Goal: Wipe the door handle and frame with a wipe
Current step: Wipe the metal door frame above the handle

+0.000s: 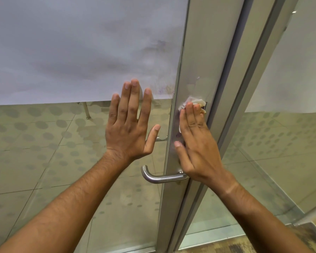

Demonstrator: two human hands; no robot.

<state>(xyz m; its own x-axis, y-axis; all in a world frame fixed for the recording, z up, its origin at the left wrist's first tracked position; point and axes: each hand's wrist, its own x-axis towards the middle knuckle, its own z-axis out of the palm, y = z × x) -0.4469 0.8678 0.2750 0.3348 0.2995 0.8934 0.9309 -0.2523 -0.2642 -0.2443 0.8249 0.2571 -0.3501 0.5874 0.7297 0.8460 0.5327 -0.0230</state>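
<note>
My right hand (195,141) lies flat with straight fingers on the metal door frame (199,61), pressing a crumpled white wipe (193,103) against it above the handle. The wipe shows past my fingertips. The steel lever handle (159,177) juts left from the frame, just below my right palm. My left hand (130,125) is spread flat against the glass door panel (44,152), left of the frame, holding nothing.
The glass has a frosted upper band (71,48) with smudges near the frame. A second glass panel (290,88) and its frame stand to the right. Tiled floor shows through the glass, and a strip of carpet (244,243) lies at the bottom.
</note>
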